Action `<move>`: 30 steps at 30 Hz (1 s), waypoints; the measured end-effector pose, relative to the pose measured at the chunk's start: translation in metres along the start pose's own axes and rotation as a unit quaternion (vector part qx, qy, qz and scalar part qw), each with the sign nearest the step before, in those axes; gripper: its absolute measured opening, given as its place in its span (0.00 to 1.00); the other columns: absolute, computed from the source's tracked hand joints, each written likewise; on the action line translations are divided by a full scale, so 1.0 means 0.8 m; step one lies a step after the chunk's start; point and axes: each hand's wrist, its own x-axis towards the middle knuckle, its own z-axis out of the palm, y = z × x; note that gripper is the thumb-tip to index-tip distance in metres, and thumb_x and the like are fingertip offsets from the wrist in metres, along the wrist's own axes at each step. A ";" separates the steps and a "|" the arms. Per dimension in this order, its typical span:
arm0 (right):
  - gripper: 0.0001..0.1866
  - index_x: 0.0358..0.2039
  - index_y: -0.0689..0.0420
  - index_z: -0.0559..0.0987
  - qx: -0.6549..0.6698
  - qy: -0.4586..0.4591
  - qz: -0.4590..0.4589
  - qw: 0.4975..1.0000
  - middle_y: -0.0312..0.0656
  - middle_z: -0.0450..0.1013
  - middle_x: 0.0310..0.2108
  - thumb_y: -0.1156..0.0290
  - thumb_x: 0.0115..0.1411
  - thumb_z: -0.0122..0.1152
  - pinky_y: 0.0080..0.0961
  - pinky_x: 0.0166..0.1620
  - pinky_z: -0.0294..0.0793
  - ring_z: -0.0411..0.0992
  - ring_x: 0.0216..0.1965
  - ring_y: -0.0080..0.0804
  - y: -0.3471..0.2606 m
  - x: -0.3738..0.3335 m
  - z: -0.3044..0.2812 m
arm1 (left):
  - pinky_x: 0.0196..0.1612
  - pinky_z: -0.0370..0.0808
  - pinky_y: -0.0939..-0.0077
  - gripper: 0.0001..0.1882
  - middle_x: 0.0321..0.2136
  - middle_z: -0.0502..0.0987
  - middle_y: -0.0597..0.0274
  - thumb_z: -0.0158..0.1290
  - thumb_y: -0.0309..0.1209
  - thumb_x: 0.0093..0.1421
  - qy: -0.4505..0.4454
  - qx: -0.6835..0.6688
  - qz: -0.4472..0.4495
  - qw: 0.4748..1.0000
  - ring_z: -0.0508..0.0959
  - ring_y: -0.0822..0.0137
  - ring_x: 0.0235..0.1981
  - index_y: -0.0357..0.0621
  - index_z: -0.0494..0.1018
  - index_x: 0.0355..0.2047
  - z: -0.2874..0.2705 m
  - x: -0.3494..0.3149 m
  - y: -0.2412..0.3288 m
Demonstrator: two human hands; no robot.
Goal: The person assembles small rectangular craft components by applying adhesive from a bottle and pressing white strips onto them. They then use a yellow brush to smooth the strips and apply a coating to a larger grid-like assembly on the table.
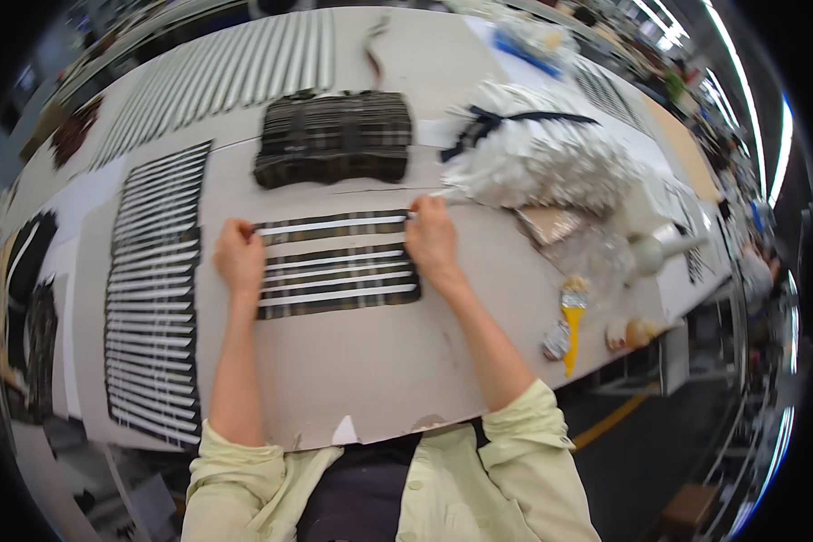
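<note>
Between my hands lies a dark plaid fabric strip (332, 227) with a white band along its length. My left hand (240, 259) pinches its left end, and my right hand (434, 242) pinches the right end. Just nearer to me, several similar plaid strips with white bands (339, 283) lie in close rows on the pale tabletop (361, 375). Beyond my hands stands a thick stack of dark plaid fabric pieces (334, 137). To its right rests a large bundle of white strips (542, 167) tied with a dark band.
At left a long column of banded dark strips (154, 298) covers the table. White strips (244, 61) lie in rows at the far left. On the right are clear plastic wrapping (596, 257), a pale cone-shaped object (661, 251) and a yellow-handled brush (571, 330) near the table edge.
</note>
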 end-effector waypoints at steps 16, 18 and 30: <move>0.13 0.28 0.58 0.76 0.246 0.451 0.136 0.847 0.38 0.75 0.26 0.66 0.69 0.57 0.16 0.26 0.65 0.69 0.23 0.20 0.183 -0.129 -0.537 | 0.51 0.71 0.78 0.10 0.39 0.79 0.62 0.50 0.30 0.71 -0.041 -0.330 -0.015 0.943 0.76 0.72 0.43 0.34 0.76 0.42 -0.127 -0.083 0.088; 0.15 0.42 0.62 0.77 0.182 0.393 0.206 0.878 0.41 0.77 0.35 0.63 0.64 0.63 0.15 0.27 0.68 0.73 0.27 0.21 0.258 -0.127 -0.556 | 0.48 0.70 0.81 0.08 0.36 0.77 0.64 0.50 0.27 0.70 -0.075 -0.332 -0.024 0.940 0.75 0.74 0.39 0.34 0.74 0.38 -0.135 -0.124 0.083; 0.30 0.40 0.69 0.76 0.059 0.122 0.292 0.947 0.48 0.77 0.26 0.52 0.55 0.72 0.23 0.16 0.75 0.74 0.16 0.29 0.408 0.039 -0.530 | 0.38 0.70 0.74 0.07 0.26 0.70 0.60 0.51 0.24 0.65 -0.036 -0.086 0.001 0.996 0.71 0.68 0.30 0.34 0.69 0.29 -0.192 -0.253 0.005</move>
